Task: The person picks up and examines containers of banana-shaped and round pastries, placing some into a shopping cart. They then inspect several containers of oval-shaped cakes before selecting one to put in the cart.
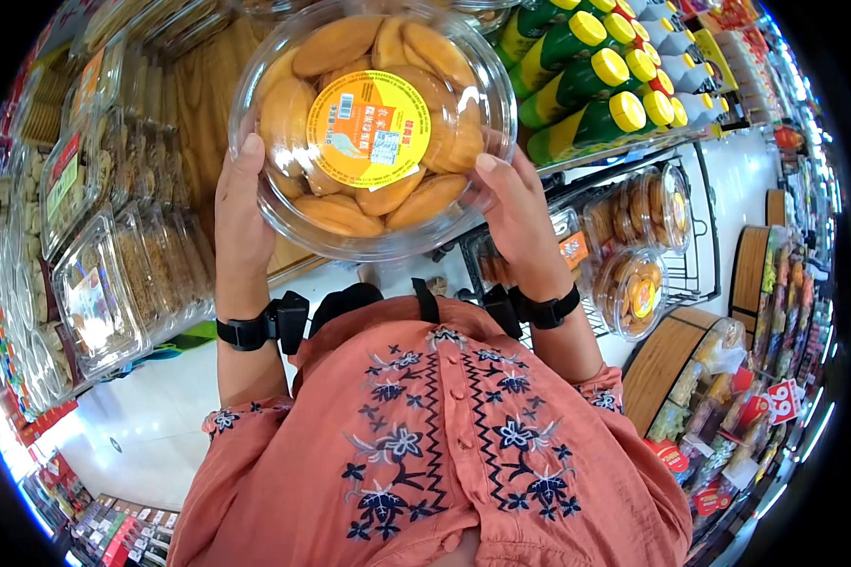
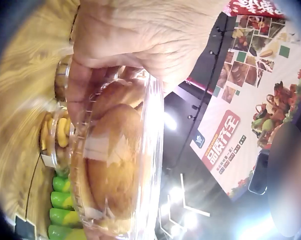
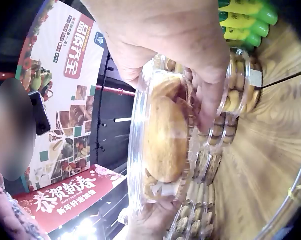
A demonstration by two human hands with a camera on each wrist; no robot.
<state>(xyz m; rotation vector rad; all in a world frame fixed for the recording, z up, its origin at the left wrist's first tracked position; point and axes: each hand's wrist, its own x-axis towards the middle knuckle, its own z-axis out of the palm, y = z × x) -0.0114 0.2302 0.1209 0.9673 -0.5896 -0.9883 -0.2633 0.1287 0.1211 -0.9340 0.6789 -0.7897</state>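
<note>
A round clear plastic box of small golden cakes [image 1: 284,109] is held up between both hands, its yellow and orange label [image 1: 369,128] facing the head camera. My left hand [image 1: 244,203] grips the box's left side, thumb on the lid's rim and fingers beneath. On the opposite side my right hand [image 1: 520,208] grips it the same way, thumb at the rim. In the left wrist view the left hand [image 2: 140,37] curls over the box's edge, with brown cakes [image 2: 115,155] behind the clear wall. The right wrist view shows the right hand [image 3: 165,40] curled round the other edge.
Clear boxes of baked snacks [image 1: 104,283] stack on the left shelf. Green bottles with yellow caps [image 1: 586,123] stand at the back right. A black wire cart [image 1: 704,236] with more round boxes [image 1: 632,293] is below right. A wooden display stand [image 1: 667,364] stands farther right.
</note>
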